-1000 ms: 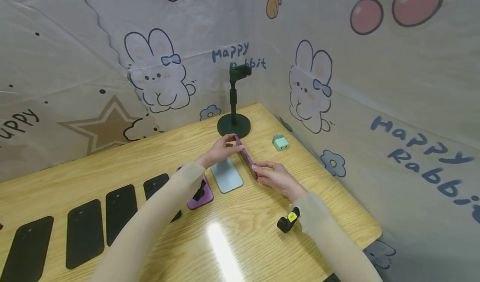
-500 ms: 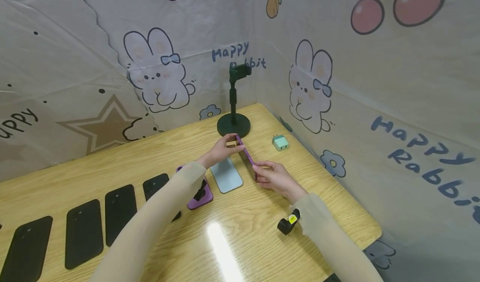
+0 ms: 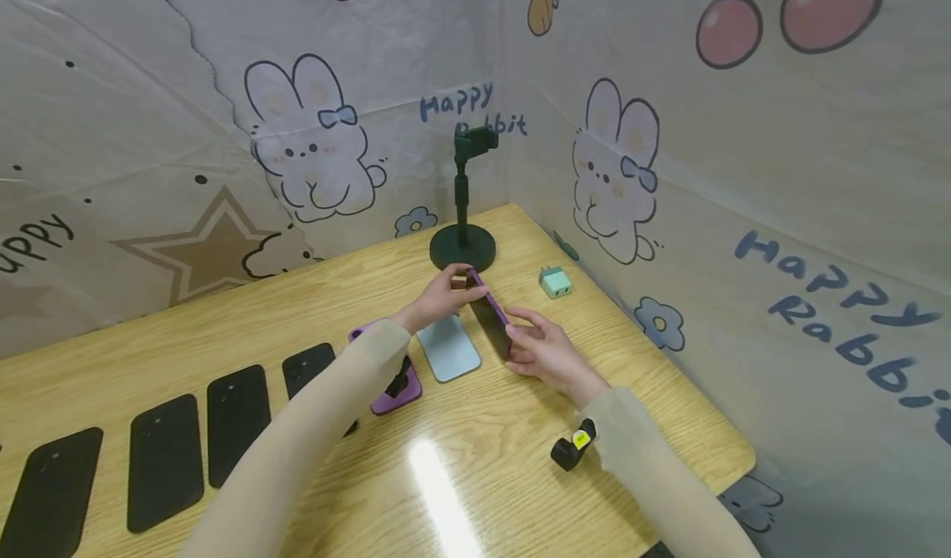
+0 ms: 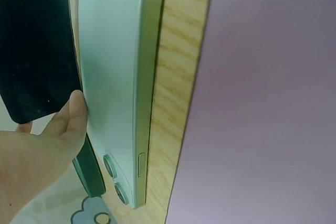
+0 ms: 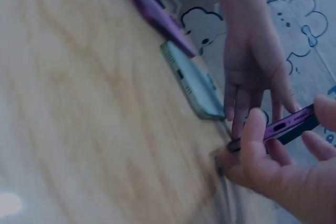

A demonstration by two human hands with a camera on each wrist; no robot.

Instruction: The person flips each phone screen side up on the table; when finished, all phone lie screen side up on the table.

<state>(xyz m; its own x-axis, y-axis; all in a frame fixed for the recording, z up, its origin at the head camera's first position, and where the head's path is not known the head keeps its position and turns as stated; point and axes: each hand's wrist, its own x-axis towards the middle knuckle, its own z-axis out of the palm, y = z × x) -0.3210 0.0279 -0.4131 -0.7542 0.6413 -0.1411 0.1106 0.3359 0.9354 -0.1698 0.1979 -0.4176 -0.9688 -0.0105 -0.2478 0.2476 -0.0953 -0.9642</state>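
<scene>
Purple-edged phone [image 3: 490, 327] stands tilted between the two hands, dark screen turned leftward: the left hand [image 3: 438, 298] pinches its far end, and the fingers of the right hand [image 3: 550, 356] grip its near end. Beyond both sets of fingers, a printed wall covering [image 3: 416, 34] reads "Happy Rabbit" twice, with a cut-off "uppy" at far left. Wooden bench [image 3: 505, 459] extends under the fingers. Dark green stand [image 3: 462, 191] rises just beyond the left fingers. Well left of them lie four black phones [image 3: 239, 424], backs up; nearer, a purple phone [image 3: 410, 391]; just below them, a pale blue phone [image 3: 449, 347]. Mint charger [image 3: 555, 282] sits beyond the right fingers. Behind those, a yellow label [image 3: 580, 439] marks the wrist camera, its lettering too small to read.
</scene>
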